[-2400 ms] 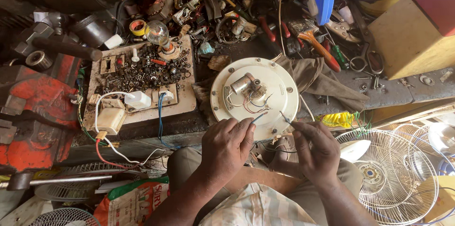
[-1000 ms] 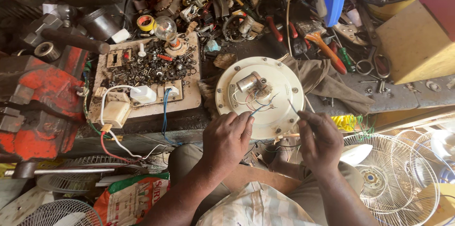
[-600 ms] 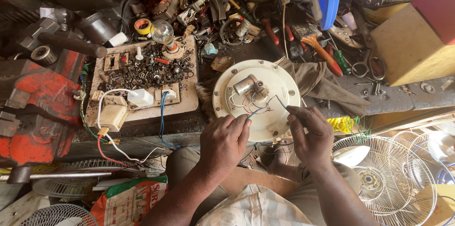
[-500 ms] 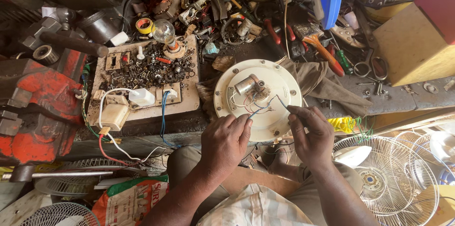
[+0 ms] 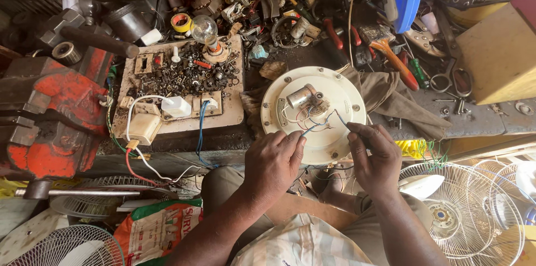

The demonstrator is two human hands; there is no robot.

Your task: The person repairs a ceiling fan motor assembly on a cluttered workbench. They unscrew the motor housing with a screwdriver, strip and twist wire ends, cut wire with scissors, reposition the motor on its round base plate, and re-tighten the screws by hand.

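The round cream motor housing [image 5: 312, 112] lies flat at the near edge of the cluttered workbench [image 5: 480, 123], partly on a brown rag [image 5: 391, 96], with thin blue and white wires [image 5: 318, 122] looping from its centre. The left hand [image 5: 273, 163] pinches a blue lead at the housing's near rim, and the right hand [image 5: 377, 157] is closed finger-and-thumb on another lead drawn out to the side. The wires look light, limp and easily broken at their joints, best held by the insulation near the ends, while the housing appears rigid and fairly heavy, best taken by its rim.

Bright, sharp daylight; soft shadows
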